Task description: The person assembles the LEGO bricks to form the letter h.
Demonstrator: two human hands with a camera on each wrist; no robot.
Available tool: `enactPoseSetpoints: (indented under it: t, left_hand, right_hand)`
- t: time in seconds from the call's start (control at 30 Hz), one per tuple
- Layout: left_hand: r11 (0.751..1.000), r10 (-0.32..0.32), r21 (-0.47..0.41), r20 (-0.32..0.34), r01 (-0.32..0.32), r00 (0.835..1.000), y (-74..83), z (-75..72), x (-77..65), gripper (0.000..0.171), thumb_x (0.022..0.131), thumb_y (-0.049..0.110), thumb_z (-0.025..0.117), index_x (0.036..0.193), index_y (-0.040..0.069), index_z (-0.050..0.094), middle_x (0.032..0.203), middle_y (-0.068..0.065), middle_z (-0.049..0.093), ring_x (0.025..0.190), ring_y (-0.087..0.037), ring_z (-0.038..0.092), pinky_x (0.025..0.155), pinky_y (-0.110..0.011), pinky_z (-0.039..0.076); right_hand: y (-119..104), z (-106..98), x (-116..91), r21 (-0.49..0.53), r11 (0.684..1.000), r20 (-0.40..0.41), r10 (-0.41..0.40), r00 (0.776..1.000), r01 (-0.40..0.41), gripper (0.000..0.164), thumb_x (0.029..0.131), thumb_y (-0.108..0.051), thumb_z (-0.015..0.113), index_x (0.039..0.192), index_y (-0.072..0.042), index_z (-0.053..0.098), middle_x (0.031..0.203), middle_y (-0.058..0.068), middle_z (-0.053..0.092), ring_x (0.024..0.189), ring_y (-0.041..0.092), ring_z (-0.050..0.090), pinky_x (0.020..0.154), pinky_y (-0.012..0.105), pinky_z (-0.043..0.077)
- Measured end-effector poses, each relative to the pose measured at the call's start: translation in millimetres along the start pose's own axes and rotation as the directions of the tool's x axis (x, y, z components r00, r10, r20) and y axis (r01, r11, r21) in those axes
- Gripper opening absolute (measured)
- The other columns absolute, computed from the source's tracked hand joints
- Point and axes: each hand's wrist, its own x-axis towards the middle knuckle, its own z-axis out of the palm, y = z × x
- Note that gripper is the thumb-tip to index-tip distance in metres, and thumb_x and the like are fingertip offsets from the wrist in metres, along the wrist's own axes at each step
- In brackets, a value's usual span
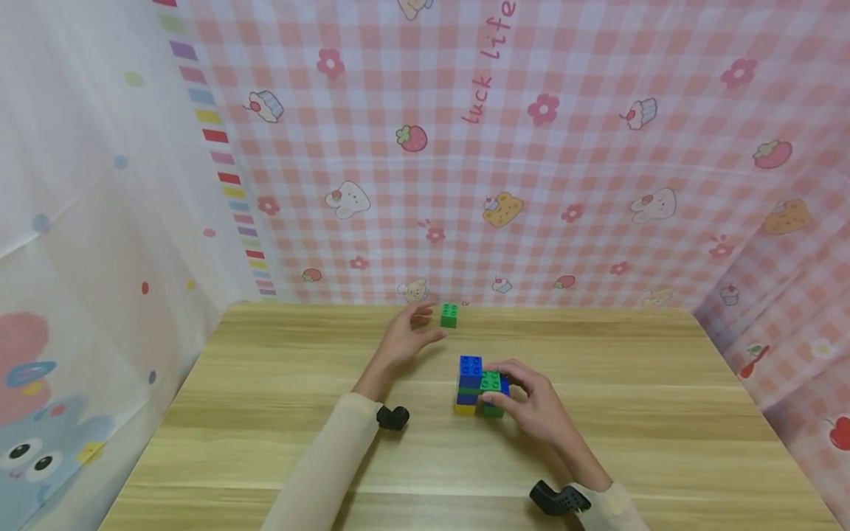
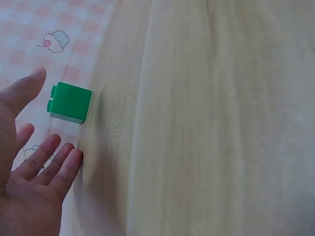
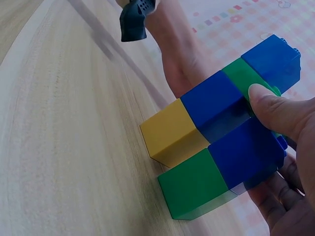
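A lone green toy brick [image 1: 448, 316] with studs on top stands near the table's back edge. Just left of it is my left hand [image 1: 401, 338], thumb and fingers spread apart with nothing between them. In the left wrist view, the green brick [image 2: 71, 102] sits beyond the fingertips. My right hand [image 1: 536, 402] holds a stack of joined toy bricks [image 1: 471, 376] from its right side, thumb on the near face and fingers behind. The right wrist view shows two columns: yellow [image 3: 170, 132], blue, green and blue in one, green [image 3: 197, 189] below blue in the other.
The wooden table [image 1: 279, 428] meets a pink checked cloth [image 1: 372, 162] along its back edge. A pale cloth [image 1: 133, 184] hangs at the left. Black wrist devices [image 1: 393, 418] sit at both sleeve cuffs.
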Motion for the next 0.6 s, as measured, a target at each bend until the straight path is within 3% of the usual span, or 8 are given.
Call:
enactPoseSetpoints:
  t: [0.4,0.6]
  left_hand:
    - [1.000,-0.021,0.020,-0.008,0.021,1.000,-1.4,8.6,24.9,0.072,0.087,0.029,0.083,0.150,0.017,0.050,0.148,-0.008,0.056,0.138,-0.029,0.053,0.118,-0.048,0.045]
    - [0.999,0.011,0.043,0.028,-0.013,1.000,0.3,12.0,35.2,0.068,0.088,0.025,0.082,0.148,0.015,0.052,0.146,-0.010,0.058,0.135,-0.031,0.055,0.117,-0.048,0.045]
  right_hand:
    - [-2,1,-1,0.023,1.000,0.005,0.016,1.000,-0.016,0.034,0.090,-0.031,0.079,0.123,-0.029,0.070,0.120,-0.007,0.071,0.113,0.016,0.066,0.105,0.050,0.055]
    - [1,1,0,0.025,1.000,-0.011,0.002,1.000,-0.002,0.034,0.090,-0.030,0.080,0.122,-0.029,0.070,0.119,-0.007,0.071,0.110,0.013,0.066,0.103,0.047,0.056]
